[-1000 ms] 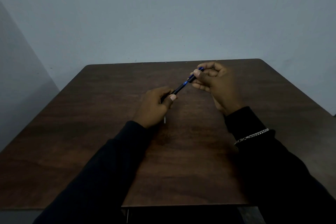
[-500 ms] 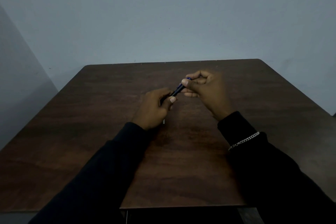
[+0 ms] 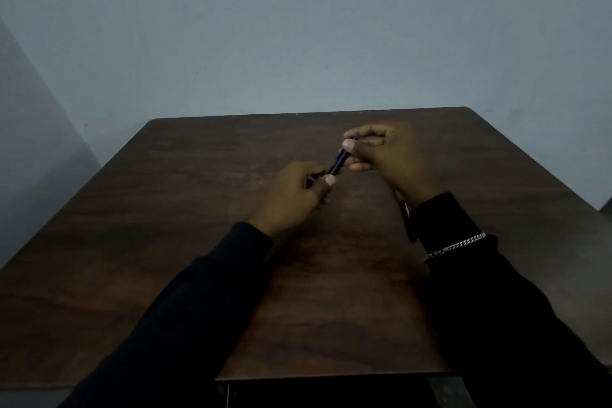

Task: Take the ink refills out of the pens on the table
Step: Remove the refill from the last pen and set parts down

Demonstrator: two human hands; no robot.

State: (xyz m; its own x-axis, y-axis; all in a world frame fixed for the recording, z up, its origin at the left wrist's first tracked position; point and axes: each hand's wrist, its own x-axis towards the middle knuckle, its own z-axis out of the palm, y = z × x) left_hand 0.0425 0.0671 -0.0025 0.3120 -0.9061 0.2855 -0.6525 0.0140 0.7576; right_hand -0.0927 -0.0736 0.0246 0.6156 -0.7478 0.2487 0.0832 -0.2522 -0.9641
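Looking down from the head camera: a slim dark pen with a blue upper part (image 3: pixel 340 161) is held up in the air between both hands. It's over the far middle of the dark brown wood-grain table (image 3: pixel 185 215), not touching it. The pen sits on a slant, with the low end toward the person's left and the high end up and to the right.

The left hand (image 3: pixel 291 199) has its fingers curled round the low end of the pen, with the thumb (image 3: pixel 330 179) laid on top where the barrel comes out of the fist. So that's a closed grip on the pen, and most of the low end is hidden inside it.

The right hand (image 3: pixel 392 159) pinches the high end, with its thumb (image 3: pixel 348 144) on the near side and the forefinger curled over the far side. The other fingers are tucked in below. A bit of blue pokes out just past the thumb tip. Only a short stretch of barrel shows between the two hands, they're that close together.

Can't tell whether the pen is in one piece or coming apart, or where its refill is – too dark and too small.

Both arms are in black long sleeves (image 3: pixel 198 301), and there's a silver chain bracelet (image 3: pixel 455 247) lying over the right cuff. Behind the table is a plain pale grey-blue wall (image 3: pixel 298 26) — the whole shot is pretty dim
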